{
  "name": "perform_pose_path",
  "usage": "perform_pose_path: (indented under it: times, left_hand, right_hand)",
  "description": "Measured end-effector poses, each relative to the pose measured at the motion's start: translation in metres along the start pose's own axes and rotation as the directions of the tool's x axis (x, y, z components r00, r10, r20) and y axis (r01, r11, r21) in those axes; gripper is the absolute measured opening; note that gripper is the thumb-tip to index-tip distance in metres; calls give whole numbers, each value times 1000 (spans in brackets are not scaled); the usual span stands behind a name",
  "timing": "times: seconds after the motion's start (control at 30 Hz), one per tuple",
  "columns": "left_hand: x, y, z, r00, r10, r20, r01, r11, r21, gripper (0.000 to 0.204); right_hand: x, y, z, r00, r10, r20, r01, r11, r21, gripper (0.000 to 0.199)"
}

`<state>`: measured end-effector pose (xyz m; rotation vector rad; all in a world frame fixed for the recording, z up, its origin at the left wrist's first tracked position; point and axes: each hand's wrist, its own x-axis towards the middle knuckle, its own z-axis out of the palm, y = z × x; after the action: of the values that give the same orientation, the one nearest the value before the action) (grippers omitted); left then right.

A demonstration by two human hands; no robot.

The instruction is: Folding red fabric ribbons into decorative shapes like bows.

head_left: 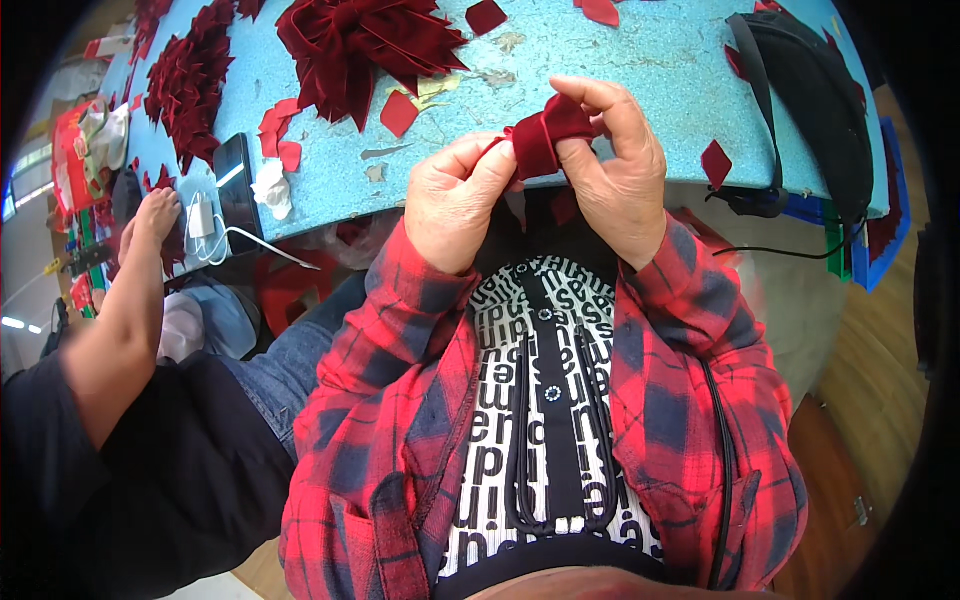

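Observation:
Between my two hands, above the near edge of the table, is a dark red velvet ribbon (pixel 538 145), folded into a loop. My left hand (pixel 458 195) pinches its left end between thumb and fingers. On the other side my right hand (pixel 618 165) grips the loop with the thumb below and the index finger stretched along its top. Part of the ribbon is hidden behind the fingers. Beyond my hands lies a heap of dark red velvet bows (pixel 350 45), their tails cut to points.
The pale blue table (pixel 330 190) has a worn top. Red scraps (pixel 399 114), a phone (pixel 236 185), a white charger (pixel 203 218) and crumpled tissue (pixel 271 190) lie left. A black bag (pixel 805 110) hangs over the right edge. At left, a co-worker's hand (pixel 155 215) is near another bow pile (pixel 188 90).

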<state>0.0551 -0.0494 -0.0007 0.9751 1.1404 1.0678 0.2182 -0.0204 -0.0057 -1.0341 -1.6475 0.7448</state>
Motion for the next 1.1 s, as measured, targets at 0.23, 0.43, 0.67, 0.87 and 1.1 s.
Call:
perform_pose_path:
  times: [0.23,0.43,0.67,0.87,1.1]
  left_hand:
    - [-2,5,5,999,-44,5,44,999,-22,22]
    - [4,-2,5,1000,28,-9,-27,998,49,21]
    - [7,2,6,907,415,-72,-355,845,400,10]
    - [5,19,-2,863,500,-75,-427,801,420,9]
    - [3,26,-23,925,240,-296,-306,930,-204,9]
  right_hand:
    - [-1,11,-2,998,-60,27,59,997,58,25]
    - [-4,16,2,939,299,171,-343,774,532,27]
    - [10,3,-10,794,484,369,-606,679,413,29]
    - [12,2,11,936,272,222,-350,773,530,30]
    - [11,-25,46,982,177,62,-174,735,656,30]
